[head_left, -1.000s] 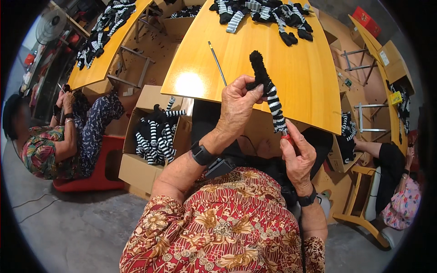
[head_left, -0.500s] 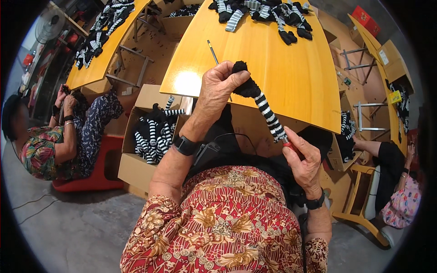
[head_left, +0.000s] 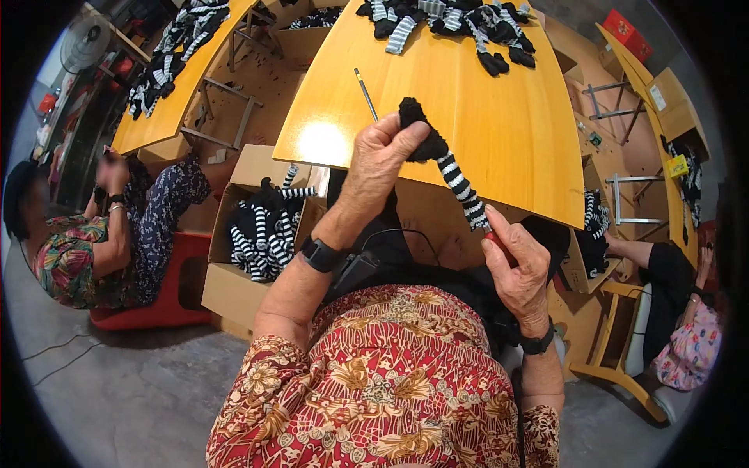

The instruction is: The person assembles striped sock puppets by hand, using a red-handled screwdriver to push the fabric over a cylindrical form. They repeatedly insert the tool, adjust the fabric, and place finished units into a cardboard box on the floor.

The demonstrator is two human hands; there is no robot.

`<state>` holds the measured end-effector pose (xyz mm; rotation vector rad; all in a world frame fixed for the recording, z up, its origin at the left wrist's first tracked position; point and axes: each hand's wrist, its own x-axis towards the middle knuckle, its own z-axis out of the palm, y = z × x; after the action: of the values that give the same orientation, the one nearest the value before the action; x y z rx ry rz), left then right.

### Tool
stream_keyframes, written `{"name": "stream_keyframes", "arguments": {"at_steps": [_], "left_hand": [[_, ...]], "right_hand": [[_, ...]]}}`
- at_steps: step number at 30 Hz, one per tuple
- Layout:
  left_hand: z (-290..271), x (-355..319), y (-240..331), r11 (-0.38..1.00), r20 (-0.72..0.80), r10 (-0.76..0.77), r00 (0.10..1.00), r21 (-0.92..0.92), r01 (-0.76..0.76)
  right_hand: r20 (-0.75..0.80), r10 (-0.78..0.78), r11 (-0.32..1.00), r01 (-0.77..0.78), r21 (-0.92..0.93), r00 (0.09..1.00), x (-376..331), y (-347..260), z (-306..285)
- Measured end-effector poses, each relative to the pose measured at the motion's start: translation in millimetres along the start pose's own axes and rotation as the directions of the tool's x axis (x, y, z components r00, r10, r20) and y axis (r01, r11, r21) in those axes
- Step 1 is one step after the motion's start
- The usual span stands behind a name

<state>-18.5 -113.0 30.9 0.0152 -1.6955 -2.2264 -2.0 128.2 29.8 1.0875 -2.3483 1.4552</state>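
My left hand [head_left: 390, 152] pinches the fuzzy black end of a knitted striped tube [head_left: 460, 187], between thumb and fingers. Black and white bands run down the tube toward my right hand [head_left: 516, 269]. That hand is closed around a red-handled tool [head_left: 490, 235], whose handle sits right at the tube's lower end; fingers cover most of it. The piece is held at a slant in front of the table's near edge. A thin dark rod with a yellow band [head_left: 364, 92] lies on the table beyond my left hand, its lower part hidden behind that hand.
Black and grey-striped knitted pieces [head_left: 449, 23] lie at the far end of the yellow table [head_left: 499, 132]. A cardboard box [head_left: 234, 292] of striped tubes stands left of my legs, another box [head_left: 576, 261] at right. One person sits on a red stool [head_left: 156, 300] at left, another at right.
My left hand has shifted slightly right. The red handle is now closer against the tube's end, where a bit of metal showed before. The left co-worker's hands have risen.
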Motion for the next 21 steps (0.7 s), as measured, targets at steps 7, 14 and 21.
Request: {"name": "stream_keyframes", "arguments": {"at_steps": [7, 14, 21], "left_hand": [[-20.1, 5.6, 7.2, 0.997, 0.023, 0.078, 0.997, 0.002, -0.078], [-14.1, 5.2, -1.7, 0.99, -0.039, 0.108, 0.993, -0.088, -0.111], [27.9, -1.5, -18.2, 0.973, -0.151, 0.042, 0.988, -0.22, -0.075]], "right_hand": [[0.04, -0.012, 1.0, 0.012, -0.013, 0.999, -5.2, -0.7, -1.0], [0.084, 0.194, 0.967, -0.205, 0.151, 0.977, -11.0, -6.5, -4.9], [0.044, 0.454, 0.761, -0.413, 0.5, 0.89, -21.9, -9.3, 15.7]]}}
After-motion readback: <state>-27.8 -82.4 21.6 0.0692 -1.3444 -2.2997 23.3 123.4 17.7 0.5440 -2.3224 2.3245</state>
